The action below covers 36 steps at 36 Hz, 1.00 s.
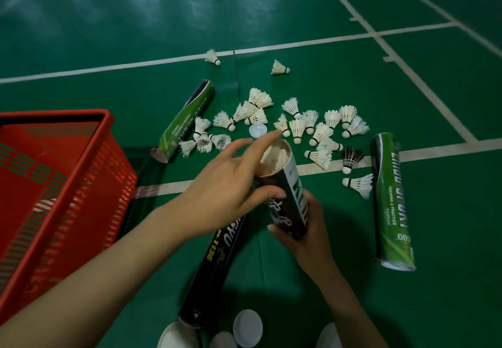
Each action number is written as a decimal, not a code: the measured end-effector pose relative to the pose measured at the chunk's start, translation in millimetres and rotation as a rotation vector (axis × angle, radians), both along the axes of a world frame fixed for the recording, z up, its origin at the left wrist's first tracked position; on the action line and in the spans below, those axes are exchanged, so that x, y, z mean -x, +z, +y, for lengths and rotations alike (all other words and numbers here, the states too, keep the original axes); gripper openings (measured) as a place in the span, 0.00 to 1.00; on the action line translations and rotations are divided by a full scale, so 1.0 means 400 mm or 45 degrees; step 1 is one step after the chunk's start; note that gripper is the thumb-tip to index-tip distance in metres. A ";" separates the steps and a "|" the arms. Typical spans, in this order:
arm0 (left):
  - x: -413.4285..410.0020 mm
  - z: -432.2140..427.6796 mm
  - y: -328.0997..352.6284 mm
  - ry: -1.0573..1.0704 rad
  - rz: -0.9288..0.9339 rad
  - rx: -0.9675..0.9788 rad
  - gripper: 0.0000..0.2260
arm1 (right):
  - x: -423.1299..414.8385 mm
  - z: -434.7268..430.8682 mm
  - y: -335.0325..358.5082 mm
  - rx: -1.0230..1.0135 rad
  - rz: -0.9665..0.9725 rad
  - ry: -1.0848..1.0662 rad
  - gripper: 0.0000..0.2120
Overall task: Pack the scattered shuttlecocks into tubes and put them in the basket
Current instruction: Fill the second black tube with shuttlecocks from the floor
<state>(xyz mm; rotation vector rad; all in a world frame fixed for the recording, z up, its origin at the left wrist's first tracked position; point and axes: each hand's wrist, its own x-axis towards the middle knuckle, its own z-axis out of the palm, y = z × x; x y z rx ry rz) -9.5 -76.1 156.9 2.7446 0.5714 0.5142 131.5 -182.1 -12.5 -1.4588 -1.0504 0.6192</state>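
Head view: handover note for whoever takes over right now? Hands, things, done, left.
Left hand: open, fingers straight over the mouth of the black tube.
Right hand: grips that tube low down.
Done: white shuttlecocks show inside it.
On the floor: loose shuttlecocks, a green tube near the basket, a second green tube at right, another black tube, lids.
Red basket: no tube seen in it.
Left: fill, cap, basket the tubes.

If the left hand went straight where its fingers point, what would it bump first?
Probably the white feather shuttlecock lying on the green floor just past the fingertips of the left hand, though the hand may pass above it.
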 end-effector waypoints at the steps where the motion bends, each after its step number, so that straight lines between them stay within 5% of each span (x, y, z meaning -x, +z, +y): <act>1: -0.001 0.000 0.010 -0.031 0.041 -0.045 0.34 | 0.000 0.000 0.001 -0.001 -0.006 0.005 0.33; 10: -0.032 -0.011 0.019 -0.041 0.151 0.193 0.37 | -0.005 0.002 -0.012 0.039 0.056 -0.054 0.35; 24: -0.015 -0.021 -0.096 0.144 -0.397 -0.055 0.15 | -0.015 0.011 0.014 0.083 -0.077 -0.044 0.35; 32: 0.107 -0.070 -0.219 0.347 -0.443 0.434 0.17 | -0.080 -0.032 0.065 0.378 -0.765 0.037 0.36; 36: 0.151 -0.119 -0.322 0.385 -0.353 0.613 0.22 | -0.085 -0.097 0.021 0.602 -0.893 0.142 0.36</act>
